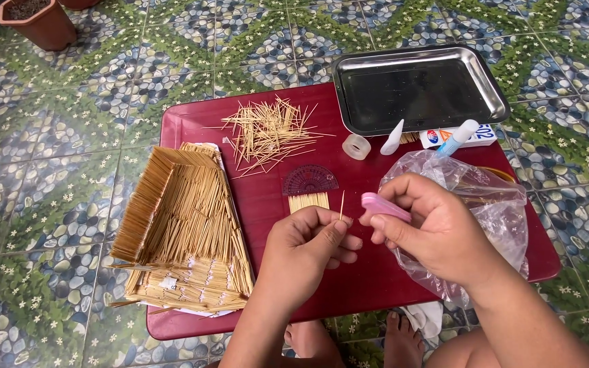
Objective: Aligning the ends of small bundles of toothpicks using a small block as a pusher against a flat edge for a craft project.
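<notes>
Centre frame, over the red tray (253, 204): our left hand (305, 255) pinches a toothpick (342, 204) upright between thumb and forefinger. Our right hand (438, 235) grips a pink clipper (384, 206), just beside the toothpick. Loose toothpicks (270, 133) lie upper centre; toothpick model (185, 232) at left.

A flat white box (475, 136) with blue and red print lies at two o'clock on the tray (192, 116), under the metal pan's (420, 88) near edge. A clear plastic bag (485, 204) lies at three o'clock.
</notes>
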